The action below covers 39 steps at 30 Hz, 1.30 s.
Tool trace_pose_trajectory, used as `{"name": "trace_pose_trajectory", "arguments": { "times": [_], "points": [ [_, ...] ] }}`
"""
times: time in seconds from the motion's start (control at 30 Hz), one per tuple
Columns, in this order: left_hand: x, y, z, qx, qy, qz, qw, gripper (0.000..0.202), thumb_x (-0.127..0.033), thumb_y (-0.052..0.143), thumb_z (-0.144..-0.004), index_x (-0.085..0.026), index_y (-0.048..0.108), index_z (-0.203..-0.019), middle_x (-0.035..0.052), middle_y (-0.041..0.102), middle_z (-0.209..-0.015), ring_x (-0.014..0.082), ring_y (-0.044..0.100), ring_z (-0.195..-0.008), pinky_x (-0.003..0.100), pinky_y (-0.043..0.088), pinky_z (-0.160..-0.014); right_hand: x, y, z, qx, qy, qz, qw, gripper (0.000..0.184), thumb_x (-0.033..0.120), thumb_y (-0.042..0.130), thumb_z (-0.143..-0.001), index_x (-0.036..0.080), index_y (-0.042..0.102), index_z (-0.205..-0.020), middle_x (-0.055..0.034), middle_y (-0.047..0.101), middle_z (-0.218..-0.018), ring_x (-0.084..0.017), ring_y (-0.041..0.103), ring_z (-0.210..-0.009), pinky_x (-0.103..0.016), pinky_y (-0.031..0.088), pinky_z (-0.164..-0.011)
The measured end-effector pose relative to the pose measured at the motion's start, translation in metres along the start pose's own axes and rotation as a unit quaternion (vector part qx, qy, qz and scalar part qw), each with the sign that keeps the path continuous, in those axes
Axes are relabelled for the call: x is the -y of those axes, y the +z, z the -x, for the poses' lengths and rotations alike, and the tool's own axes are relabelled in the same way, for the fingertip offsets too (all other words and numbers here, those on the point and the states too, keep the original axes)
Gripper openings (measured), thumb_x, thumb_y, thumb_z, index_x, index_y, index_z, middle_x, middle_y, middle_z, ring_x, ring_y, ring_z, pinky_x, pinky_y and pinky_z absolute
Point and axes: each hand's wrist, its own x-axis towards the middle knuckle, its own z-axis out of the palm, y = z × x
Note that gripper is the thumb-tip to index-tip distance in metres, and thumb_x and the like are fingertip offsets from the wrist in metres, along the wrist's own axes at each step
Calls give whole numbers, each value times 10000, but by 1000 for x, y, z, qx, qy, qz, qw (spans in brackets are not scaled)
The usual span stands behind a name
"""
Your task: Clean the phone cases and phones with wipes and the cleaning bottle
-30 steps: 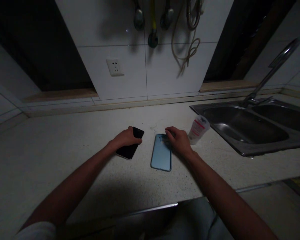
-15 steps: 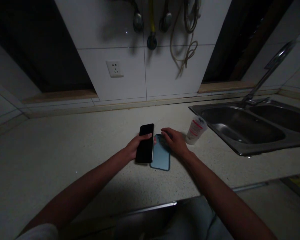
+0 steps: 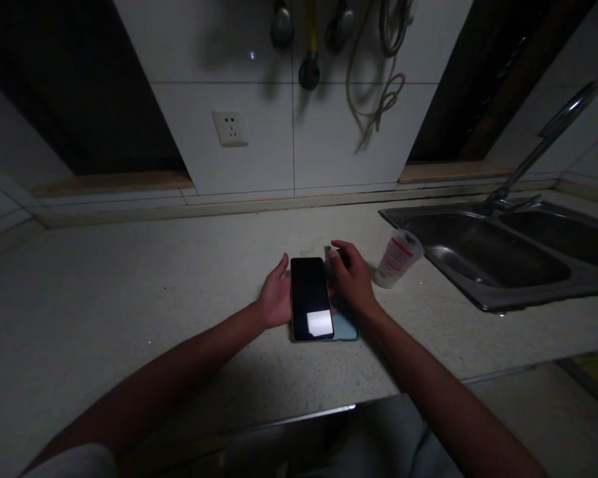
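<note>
A black phone (image 3: 309, 292) lies face up across my left hand (image 3: 276, 295). The thumb of that hand stands off to the side, and its fingertips show past the phone's right edge. Partly under the phone is a light blue phone case (image 3: 346, 327), mostly covered by the phone and my right hand. My right hand (image 3: 351, 275) is over the case's upper right part with its fingers curled. A small pale grey piece shows at its thumb and fingertips; I cannot tell what it is or whether it belongs to the case.
A clear plastic cup (image 3: 397, 259) with red print stands tilted just right of my right hand. Farther right is a steel double sink (image 3: 471, 292) with a tap (image 3: 533, 156). A socket (image 3: 230, 128) and hanging pipes and cords are on the tiled wall behind the pale counter (image 3: 219, 255).
The phone has moved right, over more of the case, and its screen now shows a bright reflection. My left thumb has lifted off the screen. The pale piece at my right fingertips has come into view.
</note>
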Motion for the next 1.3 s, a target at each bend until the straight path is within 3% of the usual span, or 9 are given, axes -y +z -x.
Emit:
{"name": "trace_pose_trajectory", "arguments": {
  "times": [0.13, 0.23, 0.33, 0.5, 0.73, 0.87, 1.03, 1.17, 1.3],
  "points": [
    [2, -1, -2, 25, -7, 14, 1000, 826, -735, 264, -923, -90, 549, -1353, 228, 677, -1210, 376, 624, -1164, 577, 355, -1049, -3, 3, -7, -50, -20, 9, 999, 360, 390, 542, -936, 204, 617, -1235, -53, 681, -958, -193, 636, -818, -329, 526, -709],
    [4, -2, -4, 35, 3, 19, 999, 813, -731, 267, -922, -106, 547, -1359, 220, 677, -1212, 367, 625, -1154, 559, 362, -1042, -4, 6, -10, -28, -78, 27, 996, 304, 372, 594, -922, 226, 674, -1177, -75, 716, -1032, -221, 663, -922, -378, 540, -819],
    [5, -1, -6, 12, 13, 19, 1000, 778, -724, 275, -925, -122, 583, -1308, 202, 689, -1181, 354, 636, -1131, 529, 380, -1033, -3, 11, -6, 65, -166, 68, 982, 227, 299, 591, -934, 243, 723, -1110, -84, 746, -1063, -238, 682, -997, -423, 544, -905],
    [1, -3, -8, -62, 36, 22, 997, 804, -746, 271, -912, -94, 627, -1220, 198, 712, -1079, 351, 664, -1058, 496, 430, -993, 2, 12, 13, 225, -236, 128, 936, 367, 165, 485, -966, 226, 662, -1282, -116, 689, -1292, -244, 640, -1212, -462, 514, -1036],
    [0, -10, -11, -105, 44, 1, 993, 788, -688, 290, -942, -40, 609, -1255, 230, 717, -1076, 350, 685, -1034, 471, 471, -953, 17, -5, 48, 344, -290, 107, 887, 356, 157, 535, -958, 236, 674, -1276, -94, 705, -1273, -220, 652, -1213, -446, 484, -1094],
    [3, -11, -10, -97, 79, -15, 992, 729, -618, 299, -971, -33, 546, -1329, 244, 710, -1113, 362, 686, -1049, 542, 446, -978, 23, -14, 59, 386, -287, 61, 874, 275, 196, 567, -973, 227, 711, -1205, -63, 762, -1155, -182, 715, -1093, -383, 485, -1094],
    [3, -12, -10, -89, 75, -8, 993, 719, -602, 307, -974, -29, 518, -1355, 260, 699, -1136, 376, 671, -1094, 576, 400, -1026, 27, -24, 65, 378, -275, 33, 884, 237, 220, 601, -969, 203, 730, -1168, -65, 788, -1057, -177, 742, -1008, -344, 528, -1037],
    [2, -12, -9, -67, 64, 1, 996, 729, -619, 308, -969, -34, 533, -1339, 262, 693, -1152, 373, 667, -1097, 589, 380, -1041, 28, -33, 69, 348, -251, -1, 903, 233, 242, 642, -948, 226, 744, -1156, -61, 795, -1007, -176, 752, -950, -289, 602, -880],
    [1, -14, -10, -43, 38, 2, 998, 793, -663, 264, -959, -15, 561, -1306, 264, 696, -1141, 354, 670, -1089, 530, 399, -1035, 29, -39, 68, 236, -160, -33, 958, 188, 245, 708, -895, 292, 776, -1064, -28, 799, -987, -200, 769, -882, -348, 637, -834]
  ]
}}
